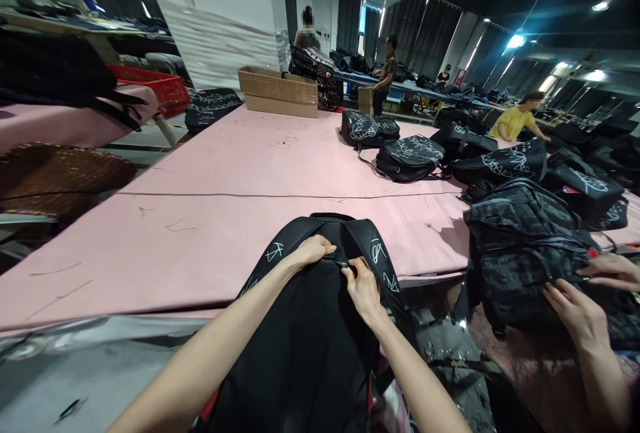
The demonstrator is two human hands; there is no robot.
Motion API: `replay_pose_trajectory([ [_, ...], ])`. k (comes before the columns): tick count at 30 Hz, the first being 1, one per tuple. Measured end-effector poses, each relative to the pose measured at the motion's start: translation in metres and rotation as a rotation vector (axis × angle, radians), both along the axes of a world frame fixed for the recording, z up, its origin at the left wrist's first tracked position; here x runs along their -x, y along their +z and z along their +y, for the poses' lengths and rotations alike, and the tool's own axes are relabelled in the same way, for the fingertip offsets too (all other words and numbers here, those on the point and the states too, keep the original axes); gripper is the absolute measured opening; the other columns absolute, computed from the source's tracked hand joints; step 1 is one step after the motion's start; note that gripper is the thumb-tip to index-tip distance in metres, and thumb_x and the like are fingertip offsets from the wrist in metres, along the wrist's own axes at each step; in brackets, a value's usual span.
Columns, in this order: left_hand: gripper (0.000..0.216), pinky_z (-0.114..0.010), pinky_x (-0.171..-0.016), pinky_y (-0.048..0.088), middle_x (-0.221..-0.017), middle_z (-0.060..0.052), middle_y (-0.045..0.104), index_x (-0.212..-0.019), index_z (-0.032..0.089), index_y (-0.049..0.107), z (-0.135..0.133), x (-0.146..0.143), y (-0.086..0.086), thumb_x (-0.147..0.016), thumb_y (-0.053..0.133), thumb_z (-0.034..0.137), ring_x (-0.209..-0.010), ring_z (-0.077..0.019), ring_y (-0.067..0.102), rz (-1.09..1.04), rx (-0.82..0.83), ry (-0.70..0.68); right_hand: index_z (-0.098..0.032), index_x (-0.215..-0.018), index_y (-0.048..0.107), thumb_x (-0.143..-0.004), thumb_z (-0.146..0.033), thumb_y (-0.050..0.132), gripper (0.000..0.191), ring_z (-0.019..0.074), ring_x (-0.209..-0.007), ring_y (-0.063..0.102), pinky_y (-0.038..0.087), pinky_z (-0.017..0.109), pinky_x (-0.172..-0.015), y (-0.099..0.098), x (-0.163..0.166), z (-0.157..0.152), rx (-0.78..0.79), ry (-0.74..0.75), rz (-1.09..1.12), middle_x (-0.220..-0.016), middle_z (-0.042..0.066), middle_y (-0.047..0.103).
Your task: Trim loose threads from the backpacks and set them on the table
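A black backpack (320, 346) stands upright in front of me against the table edge, its back panel towards me. White line drawings mark its shoulder straps. My left hand (314, 250) is closed, pinching the fabric near the top of the back panel, between the straps. Just right of it, my right hand (364, 286) is closed around a small dark item with a shiny part (343, 264), touching the same spot. What kind of item it is cannot be made out. The top handle (331, 217) rises beyond both hands.
At the right, another person's hands (577, 313) work on a dark camouflage backpack (520, 253). Several black bags with white drawings, one a backpack (410, 156), lie on the pink table (225, 166). A cardboard box (280, 93) sits at its far end; a woven basket (60, 176) is left.
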State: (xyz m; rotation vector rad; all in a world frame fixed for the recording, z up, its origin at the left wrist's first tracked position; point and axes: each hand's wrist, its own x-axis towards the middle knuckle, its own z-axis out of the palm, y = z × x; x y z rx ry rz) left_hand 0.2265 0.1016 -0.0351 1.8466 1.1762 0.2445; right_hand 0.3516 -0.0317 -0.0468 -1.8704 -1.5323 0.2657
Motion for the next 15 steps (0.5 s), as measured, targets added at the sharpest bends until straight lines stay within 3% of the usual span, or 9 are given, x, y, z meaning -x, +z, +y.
replay_pose_trajectory([
  [11,0.037,-0.026,-0.049,0.019,-0.045,0.005,0.030,-0.046,0.017,0.037,0.000,-0.001,0.002,-0.074,0.053,0.035,-0.047,-0.0094,0.030,0.045,-0.022,0.019,-0.018,-0.094,0.060,-0.083,-0.017,0.053,0.013,0.0197,-0.079,0.062,0.043,0.026,-0.068,-0.007,0.006,0.003,0.004,-0.007,-0.022,-0.086,0.005,0.065],
  [15,0.033,-0.024,-0.052,0.036,-0.055,0.004,0.045,-0.059,0.012,0.052,-0.003,0.008,0.006,-0.081,0.055,0.037,-0.055,-0.0111,0.047,0.082,-0.047,0.050,-0.015,-0.094,0.060,-0.085,-0.015,0.048,0.015,0.0198,-0.075,0.062,0.043,0.026,-0.062,-0.008,0.020,0.005,0.026,-0.022,0.061,-0.081,0.006,0.065],
])
